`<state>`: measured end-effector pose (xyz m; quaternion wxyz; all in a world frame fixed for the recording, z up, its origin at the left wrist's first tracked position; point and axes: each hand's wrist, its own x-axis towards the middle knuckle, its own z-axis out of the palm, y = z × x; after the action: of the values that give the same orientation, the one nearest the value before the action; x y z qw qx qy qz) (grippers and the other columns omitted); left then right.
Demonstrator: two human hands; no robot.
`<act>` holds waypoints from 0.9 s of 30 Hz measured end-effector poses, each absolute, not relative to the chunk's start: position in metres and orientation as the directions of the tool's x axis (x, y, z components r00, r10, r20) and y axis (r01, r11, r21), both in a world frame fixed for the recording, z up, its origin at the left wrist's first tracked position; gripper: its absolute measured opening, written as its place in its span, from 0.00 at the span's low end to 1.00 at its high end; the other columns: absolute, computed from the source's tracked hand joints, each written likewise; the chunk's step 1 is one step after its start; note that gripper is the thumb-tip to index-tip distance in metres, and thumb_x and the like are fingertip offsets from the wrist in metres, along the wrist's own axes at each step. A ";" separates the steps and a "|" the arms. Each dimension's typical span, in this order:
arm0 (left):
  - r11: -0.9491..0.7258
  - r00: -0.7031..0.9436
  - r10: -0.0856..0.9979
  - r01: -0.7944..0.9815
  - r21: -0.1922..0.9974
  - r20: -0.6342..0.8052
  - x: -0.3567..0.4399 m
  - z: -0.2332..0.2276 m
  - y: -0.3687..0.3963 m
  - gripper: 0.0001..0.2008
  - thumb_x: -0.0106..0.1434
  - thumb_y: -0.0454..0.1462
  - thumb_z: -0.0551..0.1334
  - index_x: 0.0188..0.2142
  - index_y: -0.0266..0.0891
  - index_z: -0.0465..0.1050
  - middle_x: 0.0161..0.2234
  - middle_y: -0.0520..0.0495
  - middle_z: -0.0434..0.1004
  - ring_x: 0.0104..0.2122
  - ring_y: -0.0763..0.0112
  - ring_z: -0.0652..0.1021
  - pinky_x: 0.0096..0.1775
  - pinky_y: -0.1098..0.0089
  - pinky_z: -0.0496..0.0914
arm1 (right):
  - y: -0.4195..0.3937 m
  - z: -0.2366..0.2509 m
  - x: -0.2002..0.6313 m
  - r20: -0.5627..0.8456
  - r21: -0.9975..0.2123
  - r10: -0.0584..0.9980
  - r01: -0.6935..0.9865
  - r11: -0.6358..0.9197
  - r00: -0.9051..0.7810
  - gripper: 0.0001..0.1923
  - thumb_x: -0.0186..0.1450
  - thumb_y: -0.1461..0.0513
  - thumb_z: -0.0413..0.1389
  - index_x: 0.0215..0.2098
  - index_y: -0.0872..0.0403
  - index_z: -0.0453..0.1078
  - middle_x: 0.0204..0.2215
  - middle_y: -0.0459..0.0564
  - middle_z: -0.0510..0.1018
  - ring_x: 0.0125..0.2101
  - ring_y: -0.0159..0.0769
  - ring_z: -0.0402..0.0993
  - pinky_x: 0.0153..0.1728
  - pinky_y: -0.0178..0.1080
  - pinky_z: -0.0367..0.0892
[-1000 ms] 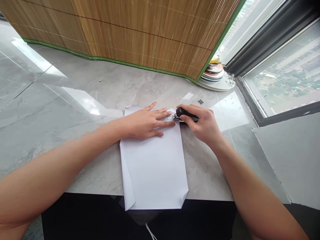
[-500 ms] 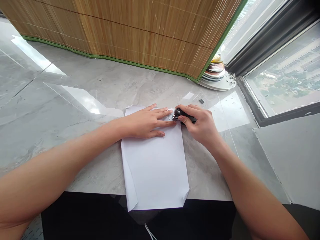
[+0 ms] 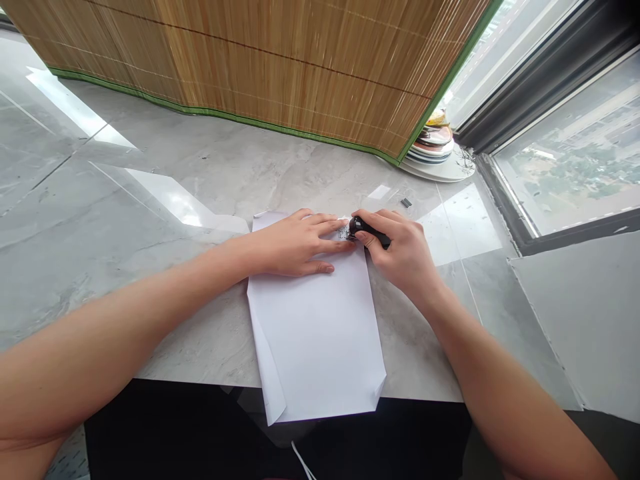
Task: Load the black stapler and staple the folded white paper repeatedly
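White paper (image 3: 325, 333) with folded corners lies on the grey marbled counter, its near end hanging past the edge. My left hand (image 3: 300, 247) rests flat across its upper part, fingers spread. My right hand (image 3: 397, 243) is wrapped round a black stapler (image 3: 357, 227), whose front end is over the paper's right edge, close to my left fingertips. Between the left fingers and the stapler, several small metal staples (image 3: 343, 233) show on the paper. The lower part of the stapler is mostly hidden by my right hand.
A short dark strip of staples (image 3: 406, 203) lies beyond my right hand. A green-edged bamboo blind (image 3: 280, 67) hangs at the back. Stacked plates (image 3: 433, 153) stand beside the window frame (image 3: 530, 67). A white board (image 3: 585, 313) is at the right.
The paper's near end has swung slightly to the right. The stapler's black top sits a little lower against its base. Both hands keep nearly the same place.
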<state>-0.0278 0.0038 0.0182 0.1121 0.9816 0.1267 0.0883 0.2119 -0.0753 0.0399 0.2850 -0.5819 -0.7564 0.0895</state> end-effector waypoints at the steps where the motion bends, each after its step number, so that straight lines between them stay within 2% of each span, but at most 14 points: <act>1: -0.942 0.952 0.270 0.230 0.244 0.146 -0.028 0.018 0.004 0.27 0.77 0.48 0.61 0.73 0.52 0.68 0.73 0.37 0.66 0.72 0.45 0.67 0.67 0.49 0.61 | -0.075 0.040 0.212 0.326 -0.461 0.932 0.834 0.304 -0.160 0.14 0.72 0.63 0.56 0.51 0.46 0.81 0.37 0.51 0.82 0.41 0.47 0.78 0.43 0.46 0.69; 10: -0.938 0.950 0.279 0.237 0.255 0.144 -0.027 0.019 0.002 0.26 0.77 0.48 0.62 0.72 0.52 0.70 0.72 0.37 0.66 0.71 0.45 0.67 0.66 0.49 0.60 | -0.075 0.040 0.211 0.318 -0.420 0.929 0.850 0.318 -0.190 0.14 0.73 0.62 0.55 0.50 0.46 0.81 0.36 0.52 0.82 0.41 0.47 0.77 0.45 0.47 0.68; 14: -0.928 0.946 0.283 0.229 0.293 0.157 -0.028 0.019 0.003 0.27 0.76 0.48 0.63 0.72 0.54 0.69 0.73 0.39 0.66 0.71 0.44 0.67 0.67 0.48 0.60 | -0.075 0.040 0.212 0.340 -0.456 0.926 0.832 0.317 -0.166 0.14 0.73 0.62 0.55 0.50 0.46 0.82 0.36 0.51 0.82 0.39 0.45 0.77 0.42 0.46 0.69; 27: -0.896 0.952 0.277 0.208 0.393 0.128 -0.026 0.016 0.005 0.28 0.77 0.50 0.61 0.73 0.51 0.69 0.75 0.38 0.63 0.75 0.45 0.62 0.73 0.43 0.52 | -0.074 0.039 0.209 0.330 -0.458 0.925 0.824 0.333 -0.191 0.15 0.72 0.64 0.55 0.50 0.45 0.82 0.37 0.51 0.82 0.41 0.46 0.77 0.44 0.47 0.69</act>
<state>-0.0262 0.0046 0.0158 0.1912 0.9694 0.1249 0.0905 0.2092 -0.0735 0.0392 0.2815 -0.5704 -0.7664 0.0893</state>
